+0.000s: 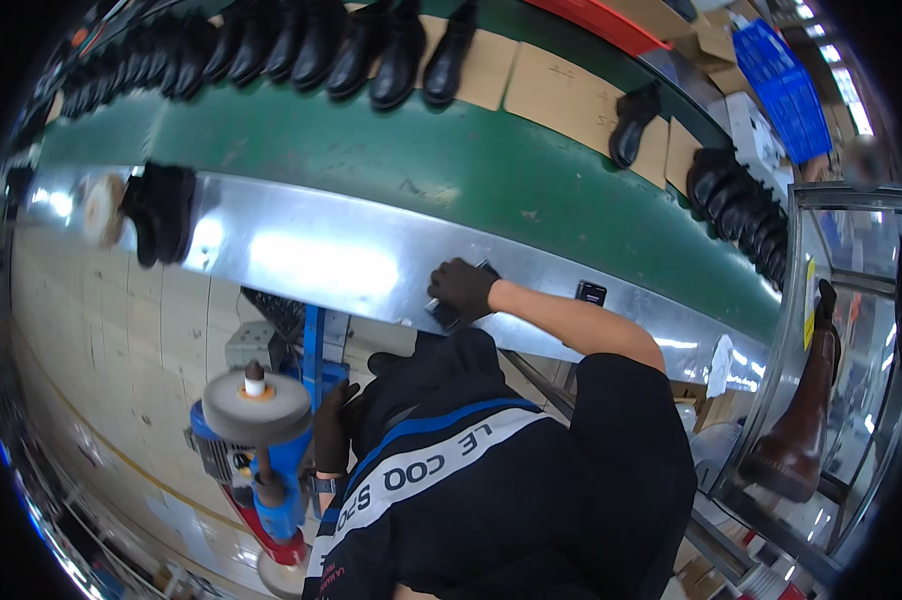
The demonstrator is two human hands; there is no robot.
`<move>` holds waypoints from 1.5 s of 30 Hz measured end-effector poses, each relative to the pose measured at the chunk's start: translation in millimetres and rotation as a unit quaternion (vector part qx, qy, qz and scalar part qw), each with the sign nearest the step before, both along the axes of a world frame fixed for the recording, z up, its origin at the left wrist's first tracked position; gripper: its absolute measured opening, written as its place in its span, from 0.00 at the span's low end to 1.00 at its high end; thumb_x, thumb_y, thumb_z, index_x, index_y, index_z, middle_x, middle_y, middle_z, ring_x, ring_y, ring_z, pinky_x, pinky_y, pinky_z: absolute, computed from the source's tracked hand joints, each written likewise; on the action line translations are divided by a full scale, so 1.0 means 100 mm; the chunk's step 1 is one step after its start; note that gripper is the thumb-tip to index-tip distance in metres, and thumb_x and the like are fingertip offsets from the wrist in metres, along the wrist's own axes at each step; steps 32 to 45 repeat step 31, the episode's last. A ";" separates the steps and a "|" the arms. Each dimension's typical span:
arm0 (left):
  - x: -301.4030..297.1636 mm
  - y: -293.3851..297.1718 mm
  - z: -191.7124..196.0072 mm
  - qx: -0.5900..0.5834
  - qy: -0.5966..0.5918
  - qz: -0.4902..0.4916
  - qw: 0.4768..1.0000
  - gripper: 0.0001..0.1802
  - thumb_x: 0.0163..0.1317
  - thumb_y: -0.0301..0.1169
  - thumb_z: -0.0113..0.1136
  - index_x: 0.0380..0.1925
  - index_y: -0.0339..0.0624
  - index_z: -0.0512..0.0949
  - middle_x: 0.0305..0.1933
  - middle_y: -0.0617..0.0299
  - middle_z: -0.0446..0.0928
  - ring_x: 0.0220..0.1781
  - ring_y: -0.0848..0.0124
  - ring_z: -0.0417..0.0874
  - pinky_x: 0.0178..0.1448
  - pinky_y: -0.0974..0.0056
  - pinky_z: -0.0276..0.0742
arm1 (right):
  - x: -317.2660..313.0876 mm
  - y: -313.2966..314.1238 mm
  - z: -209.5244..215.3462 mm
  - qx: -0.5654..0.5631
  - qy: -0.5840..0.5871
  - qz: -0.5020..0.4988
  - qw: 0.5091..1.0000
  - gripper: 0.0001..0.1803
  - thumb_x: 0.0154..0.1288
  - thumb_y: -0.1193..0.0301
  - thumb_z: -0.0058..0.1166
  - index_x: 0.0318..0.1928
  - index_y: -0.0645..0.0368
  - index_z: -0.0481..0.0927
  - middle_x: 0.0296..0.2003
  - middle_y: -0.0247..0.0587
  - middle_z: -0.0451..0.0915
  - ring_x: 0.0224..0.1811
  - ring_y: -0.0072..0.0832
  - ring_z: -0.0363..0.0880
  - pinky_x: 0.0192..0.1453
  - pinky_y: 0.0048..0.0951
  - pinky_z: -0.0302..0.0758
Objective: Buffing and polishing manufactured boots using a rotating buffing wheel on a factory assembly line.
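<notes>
My right hand [464,290], in a dark glove, is over the shiny metal ledge [371,225] near its front edge. Its fingers curl round a dark, flat, oblong object [443,315]; both ends stick out, but its kind is hidden. A black phone [591,292] lies on the ledge to the right, beside my forearm. Low at my left side, my left hand [333,428], gloved too, hangs close to my body. Its fingers look loosely stretched out and hold nothing visible. Left of it stands a grey buffing wheel [256,412] on a blue motor.
Two black boots [161,210] stand at the ledge's left end beside a pale fluffy wheel [103,210]. Many black ankle boots [396,60] line the back of the green conveyor belt [371,150]. A metal-framed rack at the right holds a tall brown boot [801,430].
</notes>
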State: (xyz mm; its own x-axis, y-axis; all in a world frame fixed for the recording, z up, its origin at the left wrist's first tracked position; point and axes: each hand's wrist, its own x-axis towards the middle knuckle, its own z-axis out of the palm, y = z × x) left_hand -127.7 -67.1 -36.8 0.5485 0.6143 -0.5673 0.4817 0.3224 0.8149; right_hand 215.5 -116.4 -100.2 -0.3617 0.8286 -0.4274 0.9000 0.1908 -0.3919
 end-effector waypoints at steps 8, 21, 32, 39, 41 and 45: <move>-0.78 -0.83 -0.35 0.237 0.127 0.056 0.962 0.19 0.53 0.29 0.58 0.46 0.37 0.72 0.39 0.54 0.79 0.42 0.59 0.80 0.45 0.62 0.74 | 0.24 -0.16 -0.05 -0.007 -0.001 -0.155 0.988 0.25 0.36 0.69 0.61 0.41 0.58 0.72 0.36 0.52 0.76 0.38 0.48 0.76 0.42 0.43 0.73; -2.05 -2.37 -1.99 -0.356 0.088 0.588 0.721 0.19 0.58 0.39 0.47 0.47 0.44 0.70 0.40 0.58 0.76 0.34 0.64 0.77 0.36 0.56 0.72 | -2.53 0.27 0.02 -0.061 0.193 -0.174 0.964 0.55 0.34 0.60 0.60 0.67 0.46 0.46 0.39 0.62 0.76 0.42 0.52 0.76 0.48 0.41 0.72; -2.03 -2.20 -2.09 -0.350 0.022 0.553 0.756 0.21 0.58 0.42 0.46 0.50 0.46 0.68 0.43 0.57 0.76 0.38 0.61 0.78 0.40 0.54 0.72 | -2.66 0.22 -0.16 0.009 0.196 -0.222 0.955 0.47 0.34 0.55 0.60 0.59 0.59 0.61 0.42 0.54 0.77 0.44 0.45 0.76 0.47 0.38 0.72; -2.03 -2.20 -2.09 -0.350 0.022 0.553 0.756 0.21 0.58 0.42 0.46 0.50 0.46 0.68 0.43 0.57 0.76 0.38 0.61 0.78 0.40 0.54 0.72 | -2.66 0.22 -0.16 0.009 0.196 -0.222 0.955 0.47 0.34 0.55 0.60 0.59 0.59 0.61 0.42 0.54 0.77 0.44 0.45 0.76 0.47 0.38 0.72; -2.03 -2.20 -2.09 -0.350 0.022 0.553 0.756 0.21 0.58 0.42 0.46 0.50 0.46 0.68 0.43 0.57 0.76 0.38 0.61 0.78 0.40 0.54 0.72 | -2.66 0.22 -0.16 0.009 0.196 -0.222 0.955 0.47 0.34 0.55 0.60 0.59 0.59 0.61 0.42 0.54 0.77 0.44 0.45 0.76 0.47 0.38 0.72; -2.03 -2.20 -2.09 -0.350 0.022 0.553 0.756 0.21 0.58 0.42 0.46 0.50 0.46 0.68 0.43 0.57 0.76 0.38 0.61 0.78 0.40 0.54 0.72 | -2.66 0.22 -0.16 0.009 0.196 -0.222 0.955 0.47 0.34 0.55 0.60 0.59 0.59 0.61 0.42 0.54 0.77 0.44 0.45 0.76 0.47 0.38 0.72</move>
